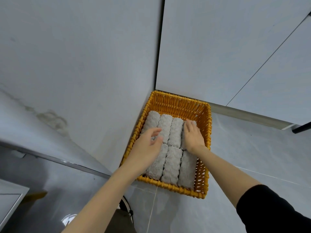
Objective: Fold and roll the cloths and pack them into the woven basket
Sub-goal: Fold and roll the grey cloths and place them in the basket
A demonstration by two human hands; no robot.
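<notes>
Where two pale walls [84, 64] meet at a corner, the woven basket [178, 105] sits on the grey tiled floor [244, 157], its far left corner close against the walls. It is a rectangular basket of orange-yellow wicker with open-weave sides, and its long axis runs away from the person, angled slightly to the right. Inside lie the rolled cloths [175, 132], fluffy light-grey cylinders with a nubby pile. They are packed side by side, touching, in two rows set end to end: four in the far row and at least three showing in the near row [171, 165]. Every roll lies flat, with its long axis parallel to the basket's longer sides. The right hand [193, 135] rests palm down on the far-right roll [194, 122], fingers straight and together; a black sleeve [269, 207] covers that upper arm. The left hand [148, 147] is over the left-hand rolls, fingers relaxed and slightly spread, gripping nothing; whether it touches the cloth, I cannot tell.
</notes>
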